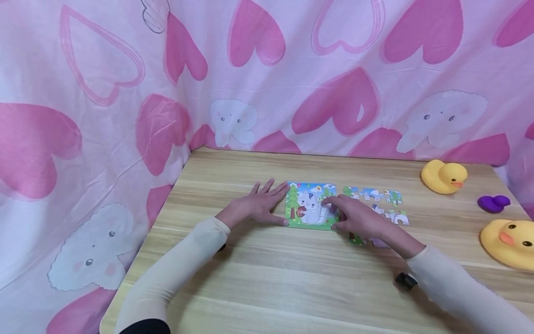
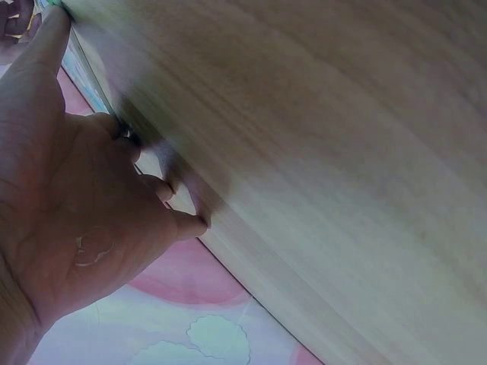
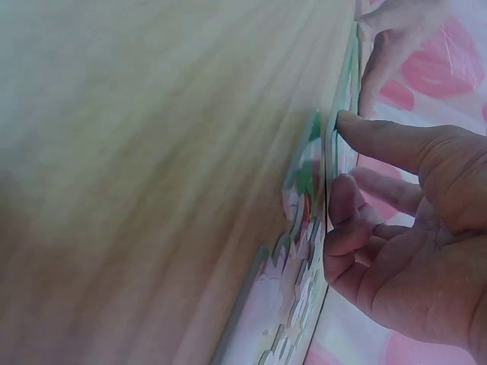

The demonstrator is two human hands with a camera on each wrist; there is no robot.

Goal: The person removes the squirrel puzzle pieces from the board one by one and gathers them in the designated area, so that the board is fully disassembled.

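Observation:
A puzzle board (image 1: pixel 309 223) shows a white, cat-like animal among green trees under a blue sky. My left hand (image 1: pixel 260 206) lies at the board's left edge with fingers spread and thumb near the lower left corner. In the left wrist view, its fingertips (image 2: pixel 199 222) touch the wooden surface. My right hand (image 1: pixel 360 218) reaches over the board's right side. Its index finger touches the picture and its thumb (image 3: pixel 373 135) touches the board's edge, while the other fingers bend inward. Loose puzzle pieces (image 1: pixel 396 217) lie right of the board, partly hidden by the right hand.
A yellow rubber duck (image 1: pixel 438 178) stands at the table's back right, with a small purple duck (image 1: pixel 492 204) near it. Another yellow duck (image 1: pixel 509 250) is at the right edge. Pink heart-patterned cloth (image 1: pixel 267 93) hangs behind and left of the wooden table (image 1: pixel 250 287).

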